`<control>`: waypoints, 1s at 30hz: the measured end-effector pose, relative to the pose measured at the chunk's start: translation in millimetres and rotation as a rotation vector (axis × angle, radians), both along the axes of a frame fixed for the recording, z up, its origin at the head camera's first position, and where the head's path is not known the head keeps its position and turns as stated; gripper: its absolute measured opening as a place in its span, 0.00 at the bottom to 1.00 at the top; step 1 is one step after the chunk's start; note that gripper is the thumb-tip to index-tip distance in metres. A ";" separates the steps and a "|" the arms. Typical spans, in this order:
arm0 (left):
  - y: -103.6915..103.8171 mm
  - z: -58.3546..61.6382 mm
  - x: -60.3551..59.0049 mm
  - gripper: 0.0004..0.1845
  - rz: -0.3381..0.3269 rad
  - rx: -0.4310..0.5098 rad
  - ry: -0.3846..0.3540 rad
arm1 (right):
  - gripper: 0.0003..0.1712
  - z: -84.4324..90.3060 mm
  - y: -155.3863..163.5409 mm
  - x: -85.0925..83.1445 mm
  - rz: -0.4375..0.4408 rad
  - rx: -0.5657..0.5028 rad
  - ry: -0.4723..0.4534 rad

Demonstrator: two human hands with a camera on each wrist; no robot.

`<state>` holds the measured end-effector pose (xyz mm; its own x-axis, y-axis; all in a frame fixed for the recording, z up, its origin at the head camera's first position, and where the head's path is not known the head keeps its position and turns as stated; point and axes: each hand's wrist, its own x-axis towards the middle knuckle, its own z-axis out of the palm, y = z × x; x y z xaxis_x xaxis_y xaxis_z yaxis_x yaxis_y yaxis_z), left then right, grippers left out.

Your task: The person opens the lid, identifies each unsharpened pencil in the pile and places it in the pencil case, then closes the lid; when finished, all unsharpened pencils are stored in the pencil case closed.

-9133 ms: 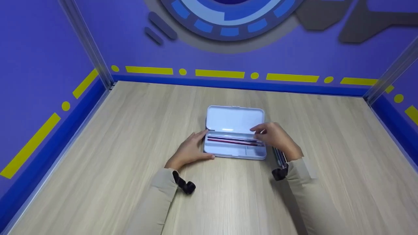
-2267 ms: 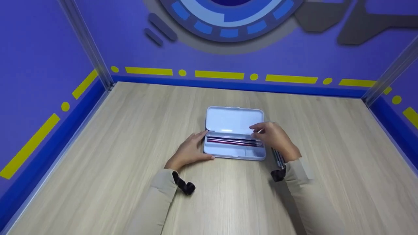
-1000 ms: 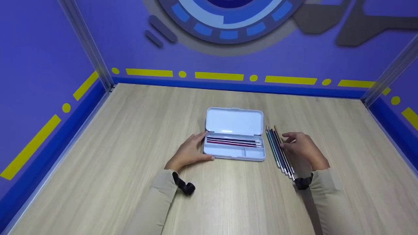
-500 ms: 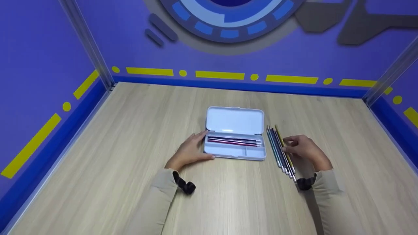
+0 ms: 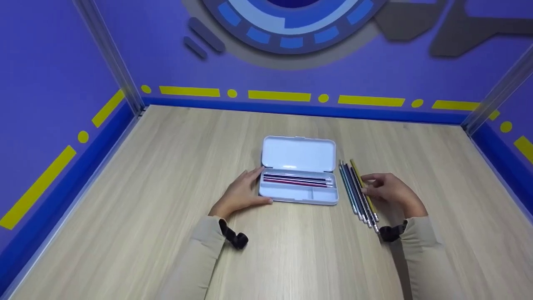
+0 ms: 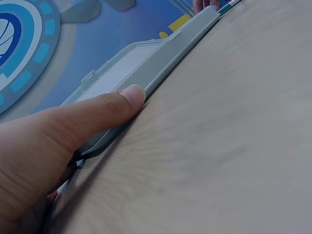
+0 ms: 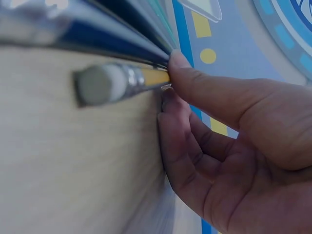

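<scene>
A white pencil case (image 5: 298, 153) lies open mid-table, its lid folded back, with a few pencils (image 5: 297, 180) in the tray. My left hand (image 5: 255, 186) rests against the case's left end. In the left wrist view the thumb (image 6: 97, 112) presses the case's front edge (image 6: 161, 58). To the right of the case lies a row of several loose pencils (image 5: 356, 191). My right hand (image 5: 369, 186) is at that row. In the right wrist view my right hand (image 7: 170, 80) pinches the yellow pencil (image 7: 146, 76) between thumb and fingers, near its eraser end (image 7: 100, 84).
The wooden table (image 5: 166, 175) is enclosed by purple walls with a blue base strip (image 5: 300, 109) at the back and both sides. Black wrist straps (image 5: 235, 238) sit on both beige sleeves.
My right hand left the open case, moved right to the loose pencil row and slid slightly toward me, closing on the yellow pencil. The left hand and the case stayed put.
</scene>
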<state>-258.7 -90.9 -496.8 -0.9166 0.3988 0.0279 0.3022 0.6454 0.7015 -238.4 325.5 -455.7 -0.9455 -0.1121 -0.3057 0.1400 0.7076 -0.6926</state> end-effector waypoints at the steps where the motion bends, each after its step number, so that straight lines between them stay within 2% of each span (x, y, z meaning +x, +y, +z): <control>1: -0.3 0.2 0.1 0.56 -0.002 -0.001 0.002 | 0.32 -0.9 0.1 0.4 -0.003 -0.005 0.001; 8: -1.4 0.0 -0.3 0.55 -0.037 -0.007 0.043 | 0.32 -2.8 0.1 6.4 -0.012 -0.042 0.025; 19: 0.1 -0.5 0.1 0.56 -0.015 0.007 0.011 | 0.32 5.8 -8.0 8.0 -0.006 -0.009 0.026; 30: -1.5 -0.9 0.7 0.56 -0.009 0.012 0.022 | 0.29 6.4 -15.6 7.7 0.004 0.052 0.052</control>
